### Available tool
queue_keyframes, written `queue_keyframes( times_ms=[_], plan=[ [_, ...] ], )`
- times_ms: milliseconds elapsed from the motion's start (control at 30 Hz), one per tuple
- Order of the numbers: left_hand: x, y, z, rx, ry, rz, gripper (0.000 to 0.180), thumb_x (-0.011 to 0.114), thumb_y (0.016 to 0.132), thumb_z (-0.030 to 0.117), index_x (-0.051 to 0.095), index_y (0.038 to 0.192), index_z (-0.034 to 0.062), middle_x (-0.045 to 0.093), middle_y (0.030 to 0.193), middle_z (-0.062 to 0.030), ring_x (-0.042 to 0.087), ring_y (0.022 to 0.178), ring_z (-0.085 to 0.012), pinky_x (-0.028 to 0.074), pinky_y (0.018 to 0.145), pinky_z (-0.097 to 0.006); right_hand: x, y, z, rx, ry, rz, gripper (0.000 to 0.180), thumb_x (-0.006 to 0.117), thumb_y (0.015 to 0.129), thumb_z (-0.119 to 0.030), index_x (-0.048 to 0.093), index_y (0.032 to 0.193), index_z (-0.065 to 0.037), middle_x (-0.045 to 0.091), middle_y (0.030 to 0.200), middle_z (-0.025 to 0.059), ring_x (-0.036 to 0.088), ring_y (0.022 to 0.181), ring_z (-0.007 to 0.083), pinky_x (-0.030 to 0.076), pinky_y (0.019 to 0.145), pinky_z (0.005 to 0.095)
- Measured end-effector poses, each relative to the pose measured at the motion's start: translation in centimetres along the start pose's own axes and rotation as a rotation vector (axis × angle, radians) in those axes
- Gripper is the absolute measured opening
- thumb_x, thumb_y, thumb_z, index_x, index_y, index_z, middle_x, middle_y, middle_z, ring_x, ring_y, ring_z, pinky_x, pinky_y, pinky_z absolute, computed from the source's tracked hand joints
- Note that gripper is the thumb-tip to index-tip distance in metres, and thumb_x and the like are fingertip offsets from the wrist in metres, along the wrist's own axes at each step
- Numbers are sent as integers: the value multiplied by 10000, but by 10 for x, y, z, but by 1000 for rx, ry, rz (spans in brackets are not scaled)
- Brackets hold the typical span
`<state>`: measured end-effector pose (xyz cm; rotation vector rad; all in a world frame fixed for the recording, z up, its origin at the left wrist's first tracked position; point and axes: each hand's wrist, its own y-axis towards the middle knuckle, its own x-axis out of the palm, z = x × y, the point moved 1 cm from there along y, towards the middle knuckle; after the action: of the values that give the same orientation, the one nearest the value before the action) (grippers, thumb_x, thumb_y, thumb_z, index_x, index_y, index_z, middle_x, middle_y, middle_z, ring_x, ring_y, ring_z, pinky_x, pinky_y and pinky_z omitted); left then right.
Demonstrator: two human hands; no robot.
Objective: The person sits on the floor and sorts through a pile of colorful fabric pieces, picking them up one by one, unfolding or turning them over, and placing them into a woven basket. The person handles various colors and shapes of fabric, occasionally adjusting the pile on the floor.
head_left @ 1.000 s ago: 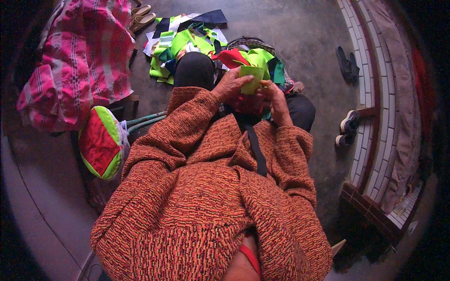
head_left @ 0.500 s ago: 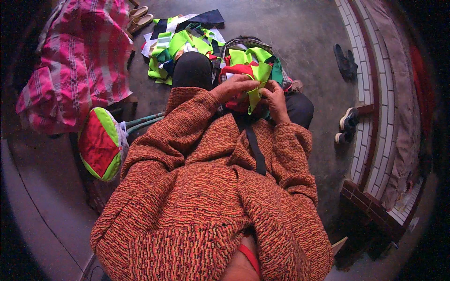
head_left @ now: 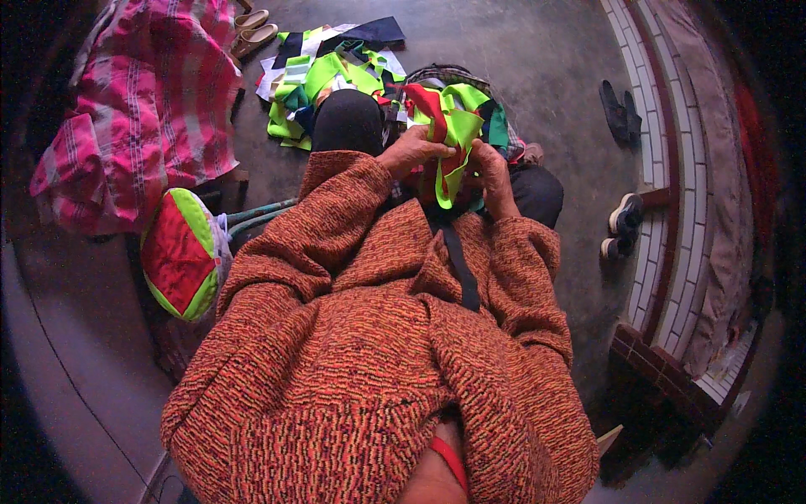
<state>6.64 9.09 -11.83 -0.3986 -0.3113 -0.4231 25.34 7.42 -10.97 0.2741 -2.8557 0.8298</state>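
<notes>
Over my lap, between my knees, both hands hold a neon yellow-green fabric piece (head_left: 462,128) with a red fabric strip (head_left: 429,102) along its left side. My left hand (head_left: 411,151) pinches the red and green cloth at its left edge. On the other side, my right hand (head_left: 493,175) is closed on the green cloth's right edge, its fingertips partly hidden. A narrow end of the green cloth hangs down between the hands. Behind it, dark green cloth (head_left: 497,130) and a checked cloth edge (head_left: 457,74) show.
Fabric scraps (head_left: 340,71) in neon green, white and navy lie heaped on the floor beyond my left knee. To the left are a red-and-green cushion (head_left: 178,262) and a pink plaid cloth (head_left: 151,109). Black slippers (head_left: 620,115) and dark shoes (head_left: 624,217) lie by the white-tiled ledge (head_left: 652,126).
The red strip now stands up beside the green cloth, where it lay lower before. The green piece has turned and spread, and my left hand has shifted slightly down and left.
</notes>
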Motion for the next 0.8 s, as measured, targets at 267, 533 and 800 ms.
queue_keyframes(
  times_ms=[267, 533, 800],
  plan=[
    [-2, 2, -2, -10, -92, 3, 277, 598, 798, 119, 563, 1047, 3, 623, 942, -76, 601, 844, -173, 475, 769, -301, -6, 5, 13, -56, -169, 39, 197, 603, 785, -141, 559, 949, -40, 590, 833, 23, 564, 666, 92, 445, 555, 198],
    [-15, 8, -3, 128, -524, 244, 270, 586, 808, 108, 535, 1051, 3, 608, 943, -70, 598, 843, -184, 481, 774, -317, -18, 18, 20, -333, 153, 186, 269, 540, 715, 26, 508, 980, -5, 585, 908, 68, 565, 807, 139, 462, 736, 250],
    [-13, 7, 4, 160, -655, 230, 253, 555, 831, 119, 532, 1052, -1, 613, 942, -84, 604, 872, -213, 485, 809, -355, -3, 6, -1, -425, 135, 88, 657, 433, 655, 107, 315, 1280, -60, 561, 1064, 144, 573, 912, 203, 470, 816, 283]
  ],
)
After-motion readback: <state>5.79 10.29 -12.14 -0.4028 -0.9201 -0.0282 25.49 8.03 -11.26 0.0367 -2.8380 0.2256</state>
